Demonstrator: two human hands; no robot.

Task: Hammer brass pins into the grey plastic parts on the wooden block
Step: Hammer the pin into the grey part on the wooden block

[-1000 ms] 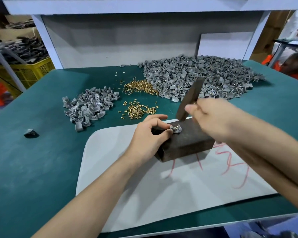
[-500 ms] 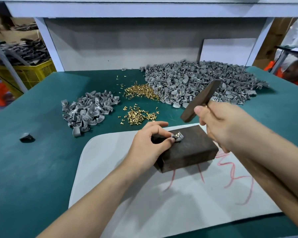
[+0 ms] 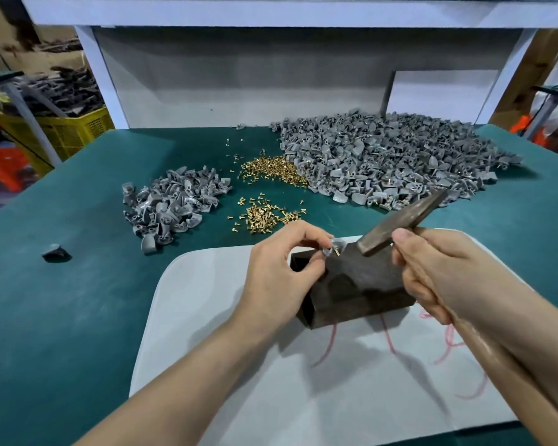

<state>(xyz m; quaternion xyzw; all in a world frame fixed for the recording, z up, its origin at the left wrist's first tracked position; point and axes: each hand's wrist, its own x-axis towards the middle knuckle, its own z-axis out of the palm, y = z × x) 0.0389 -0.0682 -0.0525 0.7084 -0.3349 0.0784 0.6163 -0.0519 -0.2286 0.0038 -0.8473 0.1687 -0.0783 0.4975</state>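
A grey part (image 3: pixel 331 247) with brass pin (image 3: pixel 336 251) proud is pinched at the wooden block (image 3: pixel 361 284) by the left grip (image 3: pixel 277 278); the hammer (image 3: pixel 400 226) is clasped in the right grip (image 3: pixel 432 275); a small pile (image 3: pixel 171 207), seemingly unpinned, awaits

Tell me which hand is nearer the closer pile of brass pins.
Left. The left hand, pinching a grey part at the wooden block, is just this side of the pin pile; the right hand grips the hammer farther to the right.

A green-topped workbench (image 3: pixel 78 317) stood under a white shelf (image 3: pixel 271 14), backed by a grey panel (image 3: pixel 239 75) with a white board (image 3: pixel 442 91) leaning against it. A yellow crate (image 3: pixel 74 130) sat off to the left.
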